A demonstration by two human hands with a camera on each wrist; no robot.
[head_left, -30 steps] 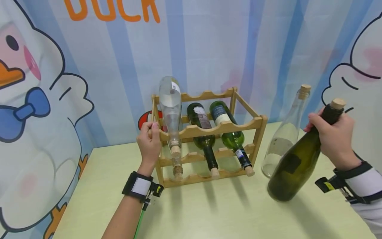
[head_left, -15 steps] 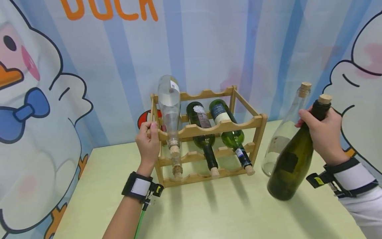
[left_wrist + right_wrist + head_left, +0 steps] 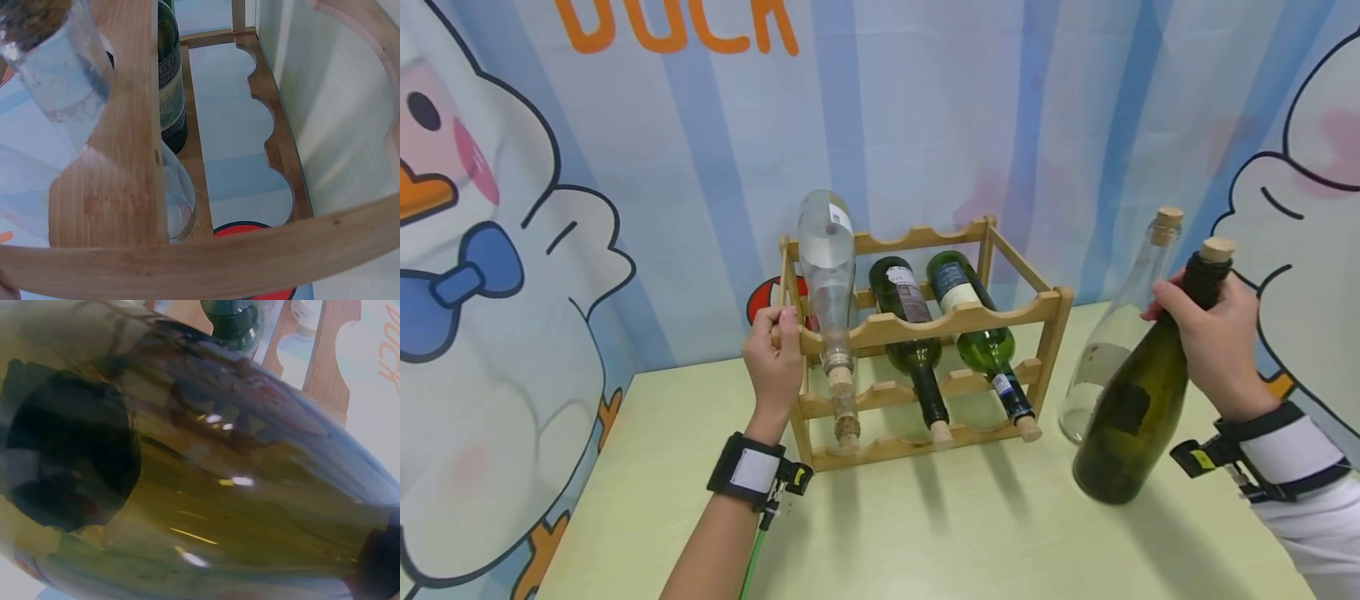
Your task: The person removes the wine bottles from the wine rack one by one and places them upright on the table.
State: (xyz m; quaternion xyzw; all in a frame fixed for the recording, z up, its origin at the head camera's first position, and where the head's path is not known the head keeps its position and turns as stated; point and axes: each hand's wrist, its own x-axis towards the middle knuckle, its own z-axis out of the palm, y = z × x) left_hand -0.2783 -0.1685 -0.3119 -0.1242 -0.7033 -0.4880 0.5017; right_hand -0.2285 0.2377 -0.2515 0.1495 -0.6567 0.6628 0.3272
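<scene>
My right hand (image 3: 1217,342) grips a dark green wine bottle (image 3: 1131,425) around its neck, just below the cork. The bottle leans to the right in the head view; whether its base touches the table I cannot tell. Its glass, with a dark oval patch (image 3: 72,450), fills the right wrist view. My left hand (image 3: 772,358) holds the front left corner of a wooden wine rack (image 3: 955,325). In that rack lie a clear bottle (image 3: 826,237) on the top left, with another corked neck (image 3: 847,429) under it, a dark bottle (image 3: 904,292) and a green bottle (image 3: 958,287), necks forward.
A clear corked bottle (image 3: 1101,367) stands right of the rack, partly behind the held one. The pale table (image 3: 925,542) runs in front of the rack. A striped curtain (image 3: 917,108) with cartoon ducks hangs close behind.
My right hand has swung left, bringing the bottle's neck left and more upright, then stayed nearly still over the last half second. The left hand keeps its hold on the rack.
</scene>
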